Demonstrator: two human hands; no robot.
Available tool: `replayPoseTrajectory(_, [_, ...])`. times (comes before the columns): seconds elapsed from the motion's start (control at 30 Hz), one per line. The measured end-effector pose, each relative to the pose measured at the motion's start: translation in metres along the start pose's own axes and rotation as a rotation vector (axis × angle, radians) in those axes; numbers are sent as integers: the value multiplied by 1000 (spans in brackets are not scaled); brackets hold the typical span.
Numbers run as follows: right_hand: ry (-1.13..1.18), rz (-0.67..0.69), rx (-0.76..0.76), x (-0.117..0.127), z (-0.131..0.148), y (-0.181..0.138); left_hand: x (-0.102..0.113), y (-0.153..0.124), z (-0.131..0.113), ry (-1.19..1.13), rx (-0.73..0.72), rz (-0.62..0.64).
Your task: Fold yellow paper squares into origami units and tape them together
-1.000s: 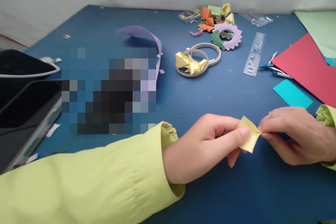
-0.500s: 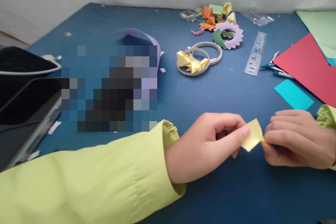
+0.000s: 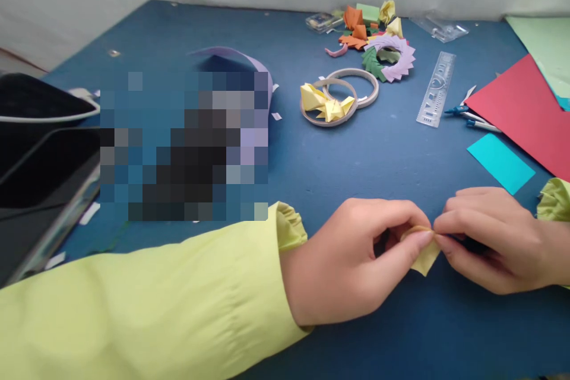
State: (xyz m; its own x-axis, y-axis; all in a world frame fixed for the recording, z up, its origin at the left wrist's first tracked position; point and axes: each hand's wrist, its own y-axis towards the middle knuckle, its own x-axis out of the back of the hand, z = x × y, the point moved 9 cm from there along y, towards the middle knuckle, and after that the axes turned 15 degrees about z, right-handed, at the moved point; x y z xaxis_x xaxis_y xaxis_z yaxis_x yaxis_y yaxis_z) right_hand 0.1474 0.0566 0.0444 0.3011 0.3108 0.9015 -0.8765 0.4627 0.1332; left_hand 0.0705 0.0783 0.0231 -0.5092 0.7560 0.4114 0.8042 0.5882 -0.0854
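You have the yellow paper (image 3: pixel 426 261) between your two hands, held toward the near edge of the desk (image 3: pixel 378 160), right of its middle. Your left hand (image 3: pixel 358 261) is closed in a pinch: the thumb lies on the front of the paper, the forefinger comes over from behind, and the remaining fingers are curled, partly hidden. Your right hand (image 3: pixel 499 240) is closed too, thumb and forefinger tips meeting at the paper's right-hand corner.

The step in hand looks like folding or creasing: the upper part bends under your left fingertips while a pointed corner hangs below the thumb. Whether a crease is already set there, you can't tell, as your fingers cover it. The next move seems to call for a steady left pinch, with the right fingertips lining up the corner and pressing along the fold without tearing such a small piece.

Farther off, toward the far edge, folded yellow pieces (image 3: pixel 333 110) lie within the front hoop (image 3: pixel 328 123). The ruler (image 3: pixel 436 92) and blue card (image 3: pixel 501 163) lie toward the right edge, well clear of your fingertips.
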Motion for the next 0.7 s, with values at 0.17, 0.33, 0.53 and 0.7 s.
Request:
replayPoseTrajectory(0.17, [116, -120, -139, 12, -9, -3, 3, -1, 5, 30, 70, -42])
replayPoseTrajectory(0.33, [304, -47, -116, 5, -12, 0, -4, -2, -4, 160, -37, 21])
replayPoseTrajectory(0.53, [276, 7, -42, 2, -7, 2, -11, -5, -11, 261, -104, 80])
replayPoseTrajectory(0.7, [191, -26, -10, 6, -3, 1, -14, -4, -14, 345, -120, 104])
